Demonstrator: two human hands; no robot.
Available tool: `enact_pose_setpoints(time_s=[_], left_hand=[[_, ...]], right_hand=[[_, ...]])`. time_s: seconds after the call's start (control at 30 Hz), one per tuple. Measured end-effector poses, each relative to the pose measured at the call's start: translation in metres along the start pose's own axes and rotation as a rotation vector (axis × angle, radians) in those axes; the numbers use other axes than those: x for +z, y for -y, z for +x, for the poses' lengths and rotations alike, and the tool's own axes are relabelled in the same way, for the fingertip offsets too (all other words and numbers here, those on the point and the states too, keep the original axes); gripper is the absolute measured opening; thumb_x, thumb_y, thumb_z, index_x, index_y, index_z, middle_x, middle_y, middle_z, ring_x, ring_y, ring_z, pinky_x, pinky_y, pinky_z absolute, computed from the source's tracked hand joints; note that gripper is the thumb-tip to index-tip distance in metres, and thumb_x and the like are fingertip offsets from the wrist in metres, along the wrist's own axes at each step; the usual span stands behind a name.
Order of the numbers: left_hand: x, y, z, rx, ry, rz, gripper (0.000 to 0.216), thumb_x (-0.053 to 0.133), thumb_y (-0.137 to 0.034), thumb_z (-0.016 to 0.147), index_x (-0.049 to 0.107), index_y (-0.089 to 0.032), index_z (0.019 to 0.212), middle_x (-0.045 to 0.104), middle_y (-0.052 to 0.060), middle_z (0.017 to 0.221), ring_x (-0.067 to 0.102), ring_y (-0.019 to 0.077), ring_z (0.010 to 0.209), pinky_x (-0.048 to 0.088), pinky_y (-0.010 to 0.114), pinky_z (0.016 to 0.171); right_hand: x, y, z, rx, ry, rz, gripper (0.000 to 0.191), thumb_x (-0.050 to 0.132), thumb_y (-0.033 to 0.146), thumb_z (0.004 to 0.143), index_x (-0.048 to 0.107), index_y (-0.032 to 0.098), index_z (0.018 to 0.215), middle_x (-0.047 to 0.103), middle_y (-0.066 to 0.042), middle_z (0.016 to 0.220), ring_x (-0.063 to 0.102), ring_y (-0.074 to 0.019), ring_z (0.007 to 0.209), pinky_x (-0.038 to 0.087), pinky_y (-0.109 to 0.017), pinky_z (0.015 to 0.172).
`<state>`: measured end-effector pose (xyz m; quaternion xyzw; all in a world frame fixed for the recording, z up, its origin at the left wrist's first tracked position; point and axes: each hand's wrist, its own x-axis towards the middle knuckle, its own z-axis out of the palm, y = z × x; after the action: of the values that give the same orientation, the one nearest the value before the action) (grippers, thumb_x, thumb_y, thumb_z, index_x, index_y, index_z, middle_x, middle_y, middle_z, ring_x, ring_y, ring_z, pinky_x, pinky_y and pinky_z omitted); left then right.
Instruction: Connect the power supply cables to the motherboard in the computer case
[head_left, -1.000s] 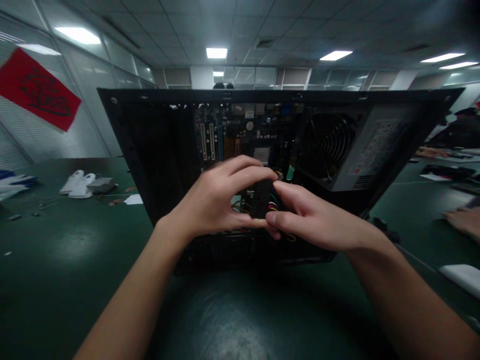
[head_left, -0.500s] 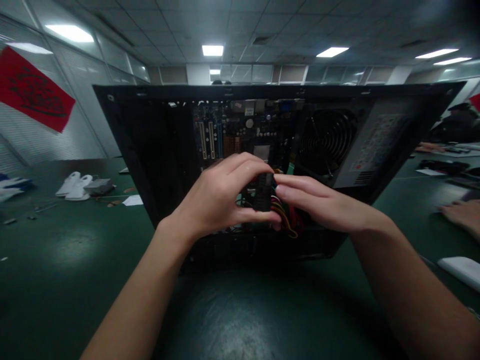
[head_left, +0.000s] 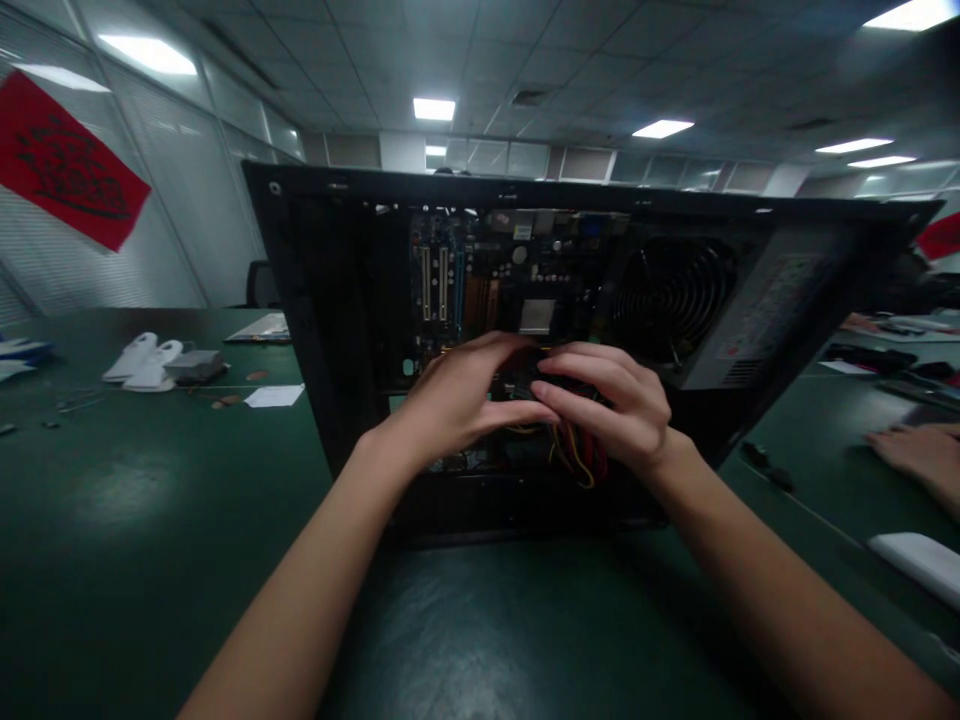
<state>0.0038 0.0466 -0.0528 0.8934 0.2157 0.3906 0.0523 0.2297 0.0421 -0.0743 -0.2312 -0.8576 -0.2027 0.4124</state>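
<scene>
Running 9-to-3 lengthwise, guts facing 6: black PC case [head_left: 480, 508]. Left hand [head_left: 461, 390], right hand [head_left: 628, 405] half-curled, can't tell what's gripped.

From my station I see a black computer case [head_left: 517, 512] upright, open side toward me, the motherboard [head_left: 502, 268] bare toward its eleven o'clock. At its six o'clock, a red-and-yellow cable bundle [head_left: 581, 452] droops in loops, upper end hidden.
</scene>
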Motion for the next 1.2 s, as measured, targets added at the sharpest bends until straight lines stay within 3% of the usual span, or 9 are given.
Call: enact_pose_setpoints(time_s=[0.13, 0.2, 0.3, 0.4, 0.53, 0.7, 1.2], left_hand=[[0.013, 0.006, -0.003, -0.383, -0.002, 0.133, 0.04, 0.059, -0.044, 0.093, 0.058, -0.019, 0.124, 0.071, 0.012, 0.114, 0.068, 0.0264, 0.104, 0.053, 0.039, 0.088], [0.02, 0.009, -0.005, -0.553, 0.095, 0.207, 0.028, 0.051, -0.037, 0.096, 0.066, -0.018, 0.111, 0.073, 0.013, 0.107, 0.069, 0.0269, 0.1, 0.053, 0.038, 0.087], [0.03, 0.014, -0.009, -0.684, 0.273, 0.261, 0.029, 0.045, -0.028, 0.095, 0.072, -0.017, 0.099, 0.074, 0.016, 0.104, 0.07, 0.0289, 0.1, 0.053, 0.038, 0.085], [0.038, 0.016, -0.012, -0.696, 0.367, 0.263, 0.031, 0.044, -0.023, 0.092, 0.073, -0.017, 0.102, 0.074, 0.018, 0.105, 0.07, 0.0316, 0.1, 0.054, 0.04, 0.082], [0.044, 0.017, -0.013, -0.681, 0.346, 0.248, 0.033, 0.046, -0.028, 0.092, 0.073, -0.017, 0.106, 0.073, 0.018, 0.11, 0.069, 0.0322, 0.104, 0.054, 0.041, 0.084], [0.045, 0.017, -0.01, -0.625, 0.386, 0.21, 0.036, 0.041, -0.031, 0.093, 0.073, -0.016, 0.097, 0.074, 0.018, 0.104, 0.071, 0.031, 0.097, 0.054, 0.039, 0.08], [0.048, 0.02, -0.013, -0.618, 0.386, 0.166, 0.034, 0.042, -0.031, 0.091, 0.071, -0.015, 0.098, 0.073, 0.02, 0.106, 0.071, 0.0327, 0.099, 0.055, 0.04, 0.082]], right_hand=[[0.009, -0.011, 0.003, 0.092, 0.091, -0.155, 0.024, 0.049, 0.025, 0.097, 0.071, 0.02, 0.104, 0.067, -0.012, 0.11, 0.06, -0.0254, 0.106, 0.05, -0.04, 0.088], [0.016, -0.016, 0.003, 0.163, 0.231, -0.295, 0.024, 0.048, 0.019, 0.095, 0.07, 0.016, 0.104, 0.066, -0.013, 0.113, 0.06, -0.0248, 0.103, 0.048, -0.034, 0.079], [0.026, -0.019, 0.003, 0.232, 0.487, -0.401, 0.024, 0.05, 0.011, 0.087, 0.069, 0.014, 0.102, 0.066, -0.012, 0.109, 0.061, -0.0232, 0.099, 0.042, -0.029, 0.068], [0.034, -0.021, 0.003, 0.263, 0.594, -0.374, 0.023, 0.052, 0.011, 0.084, 0.068, 0.015, 0.1, 0.066, -0.01, 0.103, 0.061, -0.0216, 0.095, 0.04, -0.029, 0.068], [0.041, -0.024, 0.002, 0.253, 0.637, -0.387, 0.022, 0.054, 0.013, 0.082, 0.066, 0.015, 0.101, 0.065, -0.011, 0.105, 0.059, -0.0225, 0.097, 0.038, -0.029, 0.068], [0.049, -0.021, 0.006, 0.185, 0.755, -0.438, 0.022, 0.053, 0.015, 0.082, 0.064, 0.012, 0.101, 0.062, -0.015, 0.107, 0.056, -0.0239, 0.096, 0.032, -0.029, 0.061], [0.053, -0.015, 0.006, 0.21, 0.713, -0.511, 0.023, 0.053, 0.017, 0.082, 0.063, 0.012, 0.102, 0.062, -0.015, 0.109, 0.054, -0.0244, 0.097, 0.028, -0.03, 0.06]])
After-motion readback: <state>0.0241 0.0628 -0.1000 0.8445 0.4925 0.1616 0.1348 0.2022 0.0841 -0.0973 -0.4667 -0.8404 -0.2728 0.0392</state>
